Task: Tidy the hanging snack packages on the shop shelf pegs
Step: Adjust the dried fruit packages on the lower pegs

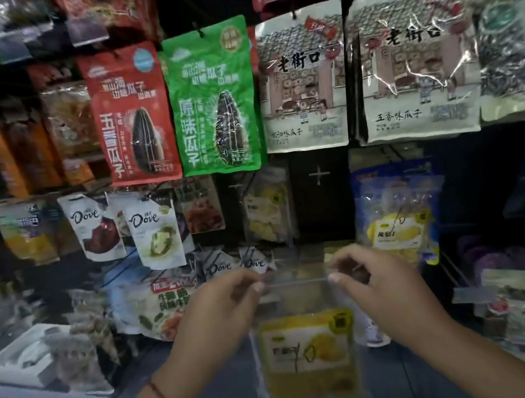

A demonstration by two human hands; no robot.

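A clear bag of yellow dried fruit [306, 354] hangs upright between my hands in front of the lower shelf. My left hand [223, 304] pinches its top left corner. My right hand [368, 280] pinches its top right corner. Behind it an empty peg [319, 174] sticks out of the dark back panel. A similar yellow bag [268, 210] hangs on a peg to the left of that one, and a blue-topped yellow bag [395, 214] hangs to the right.
Red [132, 116] and green [213, 99] sunflower seed bags and two cream ones [300, 81] hang in the row above. Dove pouches [155, 230] hang at the left. A white tray [20, 359] lies on the bottom shelf.
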